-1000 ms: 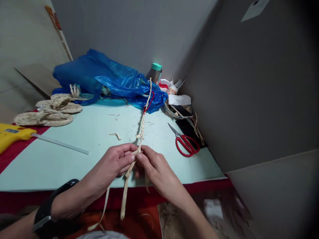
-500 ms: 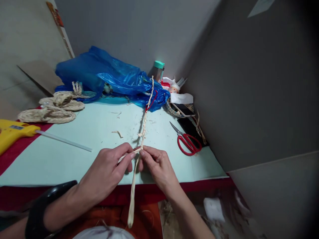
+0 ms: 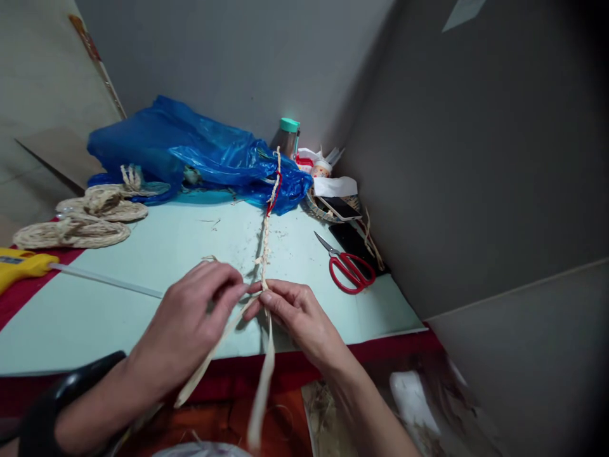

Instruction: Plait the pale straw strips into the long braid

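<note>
A thin braid of pale straw-like fibre (image 3: 266, 241) runs from the blue bag down to my hands, with red cord tied around its upper part. My right hand (image 3: 297, 311) pinches the braid's lower end between thumb and fingers. Two loose strands hang below that pinch: one strand (image 3: 200, 379) slants left beneath my left hand, the other strand (image 3: 264, 387) drops past the table edge, blurred. My left hand (image 3: 202, 304) is just left of the braid, its thumb and fingers drawn together close to my right fingertips; what they hold, if anything, is hidden.
Red-handled scissors (image 3: 351, 271) lie right of the braid beside a dark flat object. A yellow glue gun (image 3: 23, 263) with a glue stick and coiled fibre bundles (image 3: 76, 230) sit left. Behind are a blue plastic bag (image 3: 185, 149), a bottle (image 3: 288, 136) and a basket holding a phone (image 3: 340, 208).
My left hand has drawn slightly left, and the strand it pinched now hangs down-left. The other strand has swung to the right. My right hand keeps its pinch. The view has shifted slightly.
</note>
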Available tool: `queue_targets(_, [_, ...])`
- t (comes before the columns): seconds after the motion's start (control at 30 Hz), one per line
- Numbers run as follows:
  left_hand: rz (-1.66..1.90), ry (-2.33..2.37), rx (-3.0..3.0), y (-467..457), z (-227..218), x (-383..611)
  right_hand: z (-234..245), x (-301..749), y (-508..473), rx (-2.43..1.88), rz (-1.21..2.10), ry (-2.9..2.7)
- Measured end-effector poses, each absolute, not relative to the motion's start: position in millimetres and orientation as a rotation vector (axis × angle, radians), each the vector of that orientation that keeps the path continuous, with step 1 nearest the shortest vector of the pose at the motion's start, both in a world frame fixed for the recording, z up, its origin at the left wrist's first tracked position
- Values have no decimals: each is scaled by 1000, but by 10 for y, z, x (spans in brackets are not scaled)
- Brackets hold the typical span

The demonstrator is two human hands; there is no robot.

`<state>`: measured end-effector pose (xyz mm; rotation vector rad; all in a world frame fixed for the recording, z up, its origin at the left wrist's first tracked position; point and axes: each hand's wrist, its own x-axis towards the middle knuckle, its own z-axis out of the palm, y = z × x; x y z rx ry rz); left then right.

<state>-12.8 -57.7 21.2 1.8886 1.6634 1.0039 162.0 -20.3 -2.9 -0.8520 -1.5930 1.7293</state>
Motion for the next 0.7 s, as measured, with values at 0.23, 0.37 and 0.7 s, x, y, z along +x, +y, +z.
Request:
queue_targets(0.23, [794, 1049, 1258, -309, 101, -87, 54, 1668, -257, -751, 1617, -1738])
queue_targets(0.37, [787, 1011, 1182, -329, 95, -6, 46, 1678, -305, -871, 1532, -1794])
queue_targets(0.7, [737, 1139, 1142, -317, -82, -53, 66, 1647, -430, -1186, 1058, -2147])
